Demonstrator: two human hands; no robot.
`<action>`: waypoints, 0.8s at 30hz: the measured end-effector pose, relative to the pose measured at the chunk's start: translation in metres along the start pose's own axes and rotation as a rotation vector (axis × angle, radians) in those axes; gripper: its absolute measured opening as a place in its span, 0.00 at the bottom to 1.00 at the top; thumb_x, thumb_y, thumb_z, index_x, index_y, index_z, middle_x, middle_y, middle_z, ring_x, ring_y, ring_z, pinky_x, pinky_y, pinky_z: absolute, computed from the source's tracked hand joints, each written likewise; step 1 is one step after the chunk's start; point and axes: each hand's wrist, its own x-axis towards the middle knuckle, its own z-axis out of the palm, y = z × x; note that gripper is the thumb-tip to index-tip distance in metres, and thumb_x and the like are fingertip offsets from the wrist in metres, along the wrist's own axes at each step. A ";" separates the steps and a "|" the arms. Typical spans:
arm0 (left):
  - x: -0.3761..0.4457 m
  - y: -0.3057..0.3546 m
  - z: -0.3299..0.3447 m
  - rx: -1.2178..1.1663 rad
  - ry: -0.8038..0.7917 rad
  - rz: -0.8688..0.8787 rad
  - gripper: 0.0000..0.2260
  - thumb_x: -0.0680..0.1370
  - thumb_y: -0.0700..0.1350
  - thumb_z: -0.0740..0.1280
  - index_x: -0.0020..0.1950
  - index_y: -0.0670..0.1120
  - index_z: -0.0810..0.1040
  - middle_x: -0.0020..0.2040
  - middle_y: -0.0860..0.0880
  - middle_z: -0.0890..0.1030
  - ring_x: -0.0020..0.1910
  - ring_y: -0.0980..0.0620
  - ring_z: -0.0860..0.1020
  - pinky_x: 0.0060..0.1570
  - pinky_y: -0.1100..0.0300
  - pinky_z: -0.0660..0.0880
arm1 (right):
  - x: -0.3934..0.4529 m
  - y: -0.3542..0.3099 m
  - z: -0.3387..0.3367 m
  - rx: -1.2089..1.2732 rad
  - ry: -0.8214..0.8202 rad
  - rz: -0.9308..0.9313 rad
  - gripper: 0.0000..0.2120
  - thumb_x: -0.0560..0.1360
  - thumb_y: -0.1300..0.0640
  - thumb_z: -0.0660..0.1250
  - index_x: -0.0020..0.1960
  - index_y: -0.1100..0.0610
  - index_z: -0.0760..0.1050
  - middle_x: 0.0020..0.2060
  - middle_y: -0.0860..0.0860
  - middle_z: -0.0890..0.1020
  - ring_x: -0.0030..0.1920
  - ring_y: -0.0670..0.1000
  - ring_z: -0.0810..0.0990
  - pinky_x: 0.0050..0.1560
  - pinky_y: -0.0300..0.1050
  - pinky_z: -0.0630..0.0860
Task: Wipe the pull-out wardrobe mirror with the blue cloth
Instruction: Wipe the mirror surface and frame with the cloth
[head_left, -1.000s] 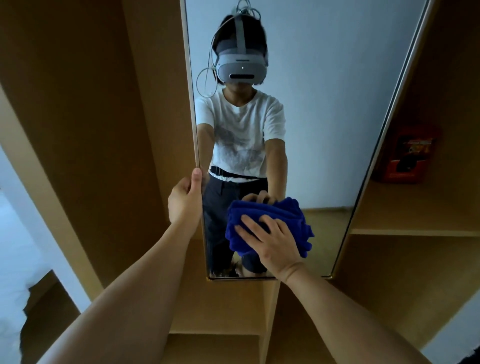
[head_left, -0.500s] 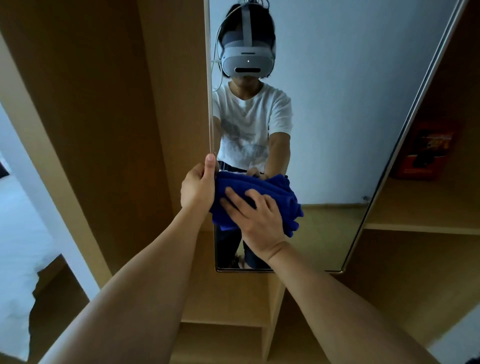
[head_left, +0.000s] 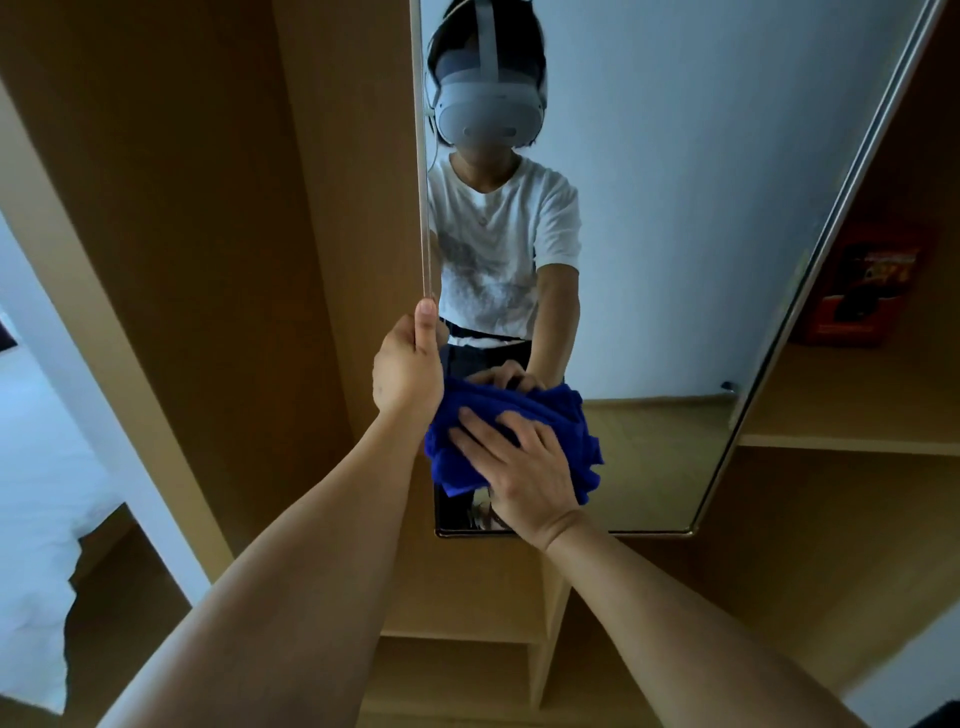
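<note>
The tall pull-out mirror (head_left: 675, 260) stands out from the wooden wardrobe and reflects a person in a headset and white shirt. My left hand (head_left: 408, 364) grips the mirror's left edge, thumb up along the frame. My right hand (head_left: 519, 467) lies flat, fingers spread, pressing the bunched blue cloth (head_left: 566, 415) against the lower left of the glass. The cloth touches my left hand and hides the glass beneath it.
Wooden wardrobe panels (head_left: 208, 260) rise on the left. Open shelves (head_left: 852, 441) sit on the right, with a red box (head_left: 862, 286) on one. More shelf compartments (head_left: 467, 665) lie below the mirror. A white bed (head_left: 36, 493) shows at far left.
My right hand has slid the cloth leftward across the lower glass until it meets my left hand. The view has moved closer and shifted, so the mirror sits further right.
</note>
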 end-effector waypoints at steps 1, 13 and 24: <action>0.000 0.000 0.000 0.009 0.005 -0.002 0.23 0.75 0.69 0.46 0.41 0.57 0.74 0.41 0.54 0.81 0.41 0.53 0.79 0.45 0.52 0.77 | 0.004 -0.001 0.000 0.015 0.024 0.032 0.21 0.72 0.58 0.63 0.65 0.50 0.75 0.64 0.47 0.76 0.56 0.54 0.70 0.54 0.49 0.69; 0.007 -0.005 0.002 -0.011 -0.014 0.010 0.23 0.75 0.69 0.49 0.45 0.56 0.74 0.41 0.56 0.80 0.42 0.54 0.79 0.41 0.55 0.76 | -0.036 -0.010 0.023 -0.101 -0.190 -0.189 0.19 0.73 0.58 0.63 0.64 0.49 0.76 0.63 0.47 0.77 0.54 0.53 0.72 0.50 0.48 0.77; 0.010 -0.006 0.001 -0.018 -0.024 0.039 0.23 0.76 0.69 0.49 0.39 0.54 0.73 0.35 0.55 0.77 0.34 0.55 0.76 0.37 0.54 0.74 | -0.070 -0.047 0.048 -0.074 -0.521 -0.150 0.23 0.63 0.50 0.77 0.58 0.46 0.80 0.58 0.43 0.80 0.51 0.50 0.79 0.45 0.43 0.78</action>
